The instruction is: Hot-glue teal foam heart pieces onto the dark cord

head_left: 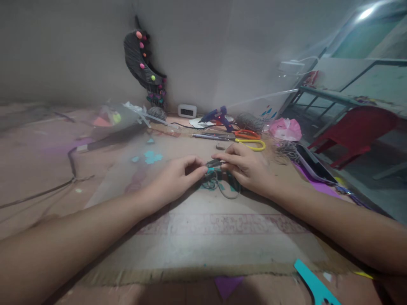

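Observation:
My left hand [181,176] and my right hand [246,167] meet above the middle of the work board, fingers pinched. Between their fingertips is a small dark grey bundle [214,163] that looks like wound yarn; its exact shape is partly hidden by my fingers. Loose loops of grey yarn [229,196] hang or lie just beneath it. Some teal pieces [224,187] show under the loops. Close beyond my right hand lies a small grey object [220,147] that I cannot make out.
Scissors with yellow and orange handles [259,146] lie beyond my hands, before a blue glue gun [219,116]. A phone [314,163] and pink plastic bag [285,129] are at right. Teal paper flowers [153,157] lie left. A moon-shaped decoration [136,53] hangs on the wall.

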`<state>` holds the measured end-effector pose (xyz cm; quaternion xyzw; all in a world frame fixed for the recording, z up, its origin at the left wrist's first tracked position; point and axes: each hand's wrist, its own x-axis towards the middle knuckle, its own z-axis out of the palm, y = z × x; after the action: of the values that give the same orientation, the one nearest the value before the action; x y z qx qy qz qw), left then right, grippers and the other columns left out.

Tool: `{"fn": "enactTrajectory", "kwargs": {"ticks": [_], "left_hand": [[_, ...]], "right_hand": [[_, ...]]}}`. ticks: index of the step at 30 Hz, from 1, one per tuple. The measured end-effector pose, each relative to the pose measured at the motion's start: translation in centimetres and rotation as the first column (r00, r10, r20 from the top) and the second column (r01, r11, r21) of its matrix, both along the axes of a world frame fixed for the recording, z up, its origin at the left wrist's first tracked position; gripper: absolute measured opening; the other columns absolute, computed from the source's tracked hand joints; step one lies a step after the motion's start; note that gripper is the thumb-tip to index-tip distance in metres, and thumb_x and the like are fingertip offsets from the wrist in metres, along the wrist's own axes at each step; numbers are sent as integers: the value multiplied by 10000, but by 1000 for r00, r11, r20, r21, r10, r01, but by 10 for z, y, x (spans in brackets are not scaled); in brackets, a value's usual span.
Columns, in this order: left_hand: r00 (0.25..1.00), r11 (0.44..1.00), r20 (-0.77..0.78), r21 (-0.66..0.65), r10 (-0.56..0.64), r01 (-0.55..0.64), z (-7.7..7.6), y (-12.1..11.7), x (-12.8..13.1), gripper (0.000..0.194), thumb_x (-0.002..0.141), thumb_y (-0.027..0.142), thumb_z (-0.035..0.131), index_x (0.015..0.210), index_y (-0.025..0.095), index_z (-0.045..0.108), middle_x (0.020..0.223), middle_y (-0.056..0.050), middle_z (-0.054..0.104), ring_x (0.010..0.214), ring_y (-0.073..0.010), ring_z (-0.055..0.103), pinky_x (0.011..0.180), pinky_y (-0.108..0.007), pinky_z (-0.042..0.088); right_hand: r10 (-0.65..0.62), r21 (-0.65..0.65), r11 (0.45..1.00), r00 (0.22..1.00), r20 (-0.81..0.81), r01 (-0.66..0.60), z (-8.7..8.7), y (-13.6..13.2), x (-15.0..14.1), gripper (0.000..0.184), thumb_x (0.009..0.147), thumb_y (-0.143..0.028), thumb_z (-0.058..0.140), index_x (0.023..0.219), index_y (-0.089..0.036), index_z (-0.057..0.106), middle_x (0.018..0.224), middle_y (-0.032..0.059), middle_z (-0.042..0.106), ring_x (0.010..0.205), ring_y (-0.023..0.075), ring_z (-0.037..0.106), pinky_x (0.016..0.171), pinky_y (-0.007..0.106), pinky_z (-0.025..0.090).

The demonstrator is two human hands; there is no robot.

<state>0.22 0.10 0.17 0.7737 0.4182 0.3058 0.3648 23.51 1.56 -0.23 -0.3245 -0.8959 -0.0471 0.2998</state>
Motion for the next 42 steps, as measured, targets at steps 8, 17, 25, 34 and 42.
{"fn": "enactTrajectory", "kwargs": {"ticks": [8, 17, 25, 34, 42], "left_hand": [[1000, 1000, 9, -9, -9, 9, -2, 2, 0, 228, 908, 358, 527, 818, 180, 639, 765, 6, 639, 698, -139, 551, 694, -266, 444], [1000, 999, 14, -30, -21, 21, -2, 1, -1, 223, 918, 352, 522, 825, 177, 625, 779, -1, 640, 704, -141, 552, 694, -264, 441], [1000, 999, 3, -24, -30, 30, -4, 3, -1, 217, 922, 339, 522, 848, 172, 637, 808, 0, 658, 727, -138, 565, 703, -260, 445], [999, 999, 39, -33, -22, 23, -5, 3, 0, 207, 911, 342, 537, 883, 172, 652, 839, -18, 685, 750, -154, 592, 725, -283, 474], [998, 999, 70, -40, 4, -1, -4, 2, -1, 208, 902, 358, 545, 855, 175, 632, 821, -10, 665, 741, -147, 582, 707, -273, 455]], "right_hand": [[-24, 137, 991, 998, 63, 15, 1, -1, 1, 306, 975, -204, 473, 1200, -222, 679, 902, 76, 597, 820, 192, 542, 715, 345, 449], [-42, 181, 983, 996, 83, 26, 4, -4, 0, 304, 988, -214, 460, 1163, -239, 708, 877, 68, 619, 803, 180, 546, 720, 332, 443], [47, 156, 986, 999, 22, -50, -2, 3, 3, 275, 973, -196, 506, 1168, -195, 701, 877, 73, 620, 788, 176, 551, 695, 323, 447], [-8, 24, 1000, 999, -41, 9, 0, 1, 1, 275, 961, -213, 536, 1175, -152, 698, 883, 68, 591, 816, 181, 564, 731, 324, 469], [-150, -123, 983, 984, -92, 138, -10, 11, 3, 397, 974, -200, 455, 1354, -200, 571, 998, 83, 587, 936, 214, 575, 856, 396, 491]]}}
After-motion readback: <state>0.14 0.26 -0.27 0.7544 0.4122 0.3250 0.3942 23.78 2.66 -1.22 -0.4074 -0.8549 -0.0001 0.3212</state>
